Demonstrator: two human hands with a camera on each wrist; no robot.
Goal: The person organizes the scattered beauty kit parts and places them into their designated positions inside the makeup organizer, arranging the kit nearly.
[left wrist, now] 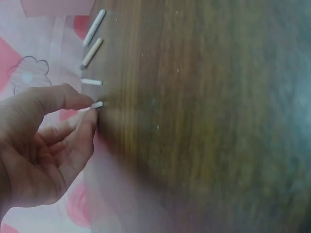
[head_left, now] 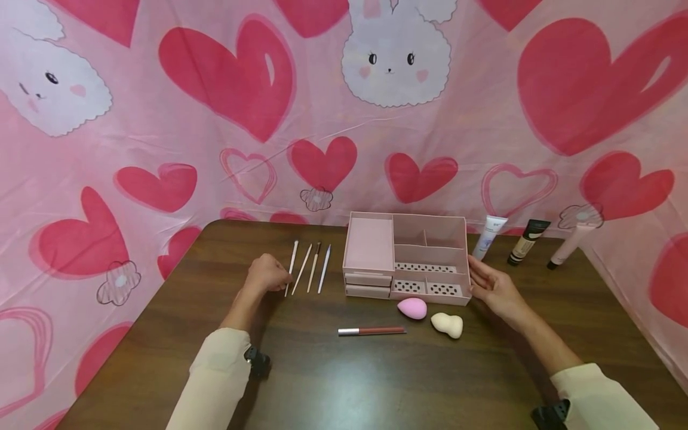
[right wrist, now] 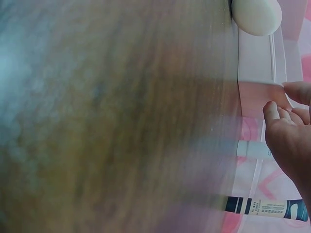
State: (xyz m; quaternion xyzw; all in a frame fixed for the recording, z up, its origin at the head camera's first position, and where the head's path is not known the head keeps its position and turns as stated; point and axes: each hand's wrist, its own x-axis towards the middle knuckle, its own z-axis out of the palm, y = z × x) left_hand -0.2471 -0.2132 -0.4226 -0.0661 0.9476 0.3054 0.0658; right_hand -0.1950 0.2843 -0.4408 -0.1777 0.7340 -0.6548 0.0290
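My left hand [head_left: 267,273] pinches the lower end of the leftmost thin makeup brush [head_left: 293,254] between thumb and fingers. In the left wrist view the fingertips close round that brush's pale end [left wrist: 99,104]. Three more slim brushes or sticks [head_left: 313,269] lie to its right, side by side. At the centre stands a pink makeup organizer [head_left: 368,242] with compartments and two small drawers. The fingers of my right hand [head_left: 500,295] rest against its right side, thumb near the front corner. The right wrist view shows the thumb at the rim of the organizer's side wall [right wrist: 260,97].
A pink makeup sponge [head_left: 412,309] and a cream sponge [head_left: 448,325] lie before the organizer, with a lip gloss tube [head_left: 373,331] nearer me. A white tube [head_left: 490,237], a black-and-beige tube [head_left: 528,242] and a pink tube [head_left: 571,246] stand at the back right.
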